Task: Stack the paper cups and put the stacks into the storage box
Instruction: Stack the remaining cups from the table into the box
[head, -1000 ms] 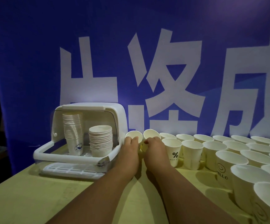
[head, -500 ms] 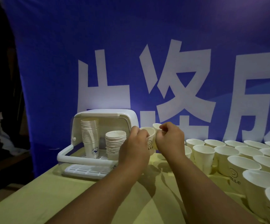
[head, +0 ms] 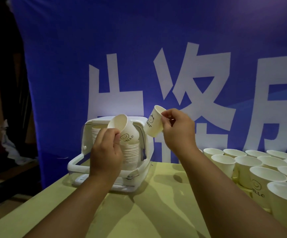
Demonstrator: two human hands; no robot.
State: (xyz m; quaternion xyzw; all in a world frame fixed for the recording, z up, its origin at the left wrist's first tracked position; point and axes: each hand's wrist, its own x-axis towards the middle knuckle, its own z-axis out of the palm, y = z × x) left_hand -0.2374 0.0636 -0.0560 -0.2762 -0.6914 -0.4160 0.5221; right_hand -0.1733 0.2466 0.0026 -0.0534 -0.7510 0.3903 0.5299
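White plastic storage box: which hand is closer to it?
Left. The left hand holds a white paper cup right in front of the white plastic storage box; the right hand holds another paper cup higher, off its right side.

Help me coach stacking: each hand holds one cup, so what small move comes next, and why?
Probably lower the animal-print cup in the right hand base-first into the HELLO cup in the left hand: both are aloft, tilted and apart, so nesting them starts a stack for the storage box.
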